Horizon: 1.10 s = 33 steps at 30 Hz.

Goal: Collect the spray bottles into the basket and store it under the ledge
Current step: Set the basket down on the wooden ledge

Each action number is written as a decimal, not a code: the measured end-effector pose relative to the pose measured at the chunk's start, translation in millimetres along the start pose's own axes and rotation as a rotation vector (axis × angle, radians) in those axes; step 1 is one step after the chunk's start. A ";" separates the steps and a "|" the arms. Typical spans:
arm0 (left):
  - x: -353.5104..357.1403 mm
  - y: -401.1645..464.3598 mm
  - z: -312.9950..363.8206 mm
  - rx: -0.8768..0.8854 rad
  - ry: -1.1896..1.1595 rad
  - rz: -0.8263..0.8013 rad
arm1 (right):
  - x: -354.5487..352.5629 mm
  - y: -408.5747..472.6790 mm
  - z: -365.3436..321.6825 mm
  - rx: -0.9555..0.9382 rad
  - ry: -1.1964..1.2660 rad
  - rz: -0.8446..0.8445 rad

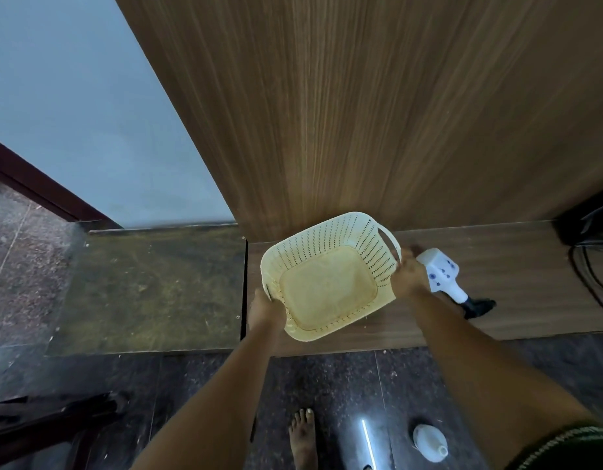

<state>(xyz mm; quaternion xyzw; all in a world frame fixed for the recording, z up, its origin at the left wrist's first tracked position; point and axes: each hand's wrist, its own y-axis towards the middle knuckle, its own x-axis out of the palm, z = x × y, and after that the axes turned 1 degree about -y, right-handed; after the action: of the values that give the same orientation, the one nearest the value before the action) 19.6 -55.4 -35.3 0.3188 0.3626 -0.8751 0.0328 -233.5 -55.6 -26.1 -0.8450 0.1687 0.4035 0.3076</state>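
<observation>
I hold a cream perforated plastic basket [327, 283] with both hands over the wooden ledge [497, 283]; nothing lies inside it. My left hand [264, 310] grips its near-left rim and my right hand [408, 274] grips the right rim by the handle. A white spray bottle [442, 273] with blue dots and a black trigger lies on its side on the ledge, just right of my right hand. Another white bottle [429, 442] stands on the dark floor at the bottom right, seen from above.
A wood panel wall [361, 113] rises behind the ledge. A greenish stone slab [150, 290] adjoins the ledge on the left. Black cables [588, 262] hang at the far right. A dark wooden piece of furniture [49, 425] sits bottom left. My bare foot [303, 439] stands on the floor.
</observation>
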 end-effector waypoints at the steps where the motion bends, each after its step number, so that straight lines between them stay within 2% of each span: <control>1: -2.1 4.8 4.2 0.016 0.031 0.000 | 0.8 -3.3 3.0 0.005 0.016 0.012; 8: -13.5 32.9 28.7 0.159 0.222 0.040 | 9.7 -36.3 3.1 0.164 0.192 0.054; 14: -11.6 29.7 21.9 0.188 0.292 0.054 | 21.6 -49.8 9.2 0.194 0.221 0.097; 24: -8.6 23.8 9.1 0.236 0.257 0.093 | 31.0 -42.8 16.4 0.204 0.240 0.076; 33: -0.7 13.6 -1.4 0.210 0.095 0.111 | 30.1 -40.1 22.0 0.153 0.235 0.015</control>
<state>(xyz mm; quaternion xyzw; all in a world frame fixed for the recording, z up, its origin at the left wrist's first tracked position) 24.8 -64.5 -44.0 0.3810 0.2518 -0.8891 0.0307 -206.3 -12.0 -45.0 -0.8593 0.2401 0.2902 0.3461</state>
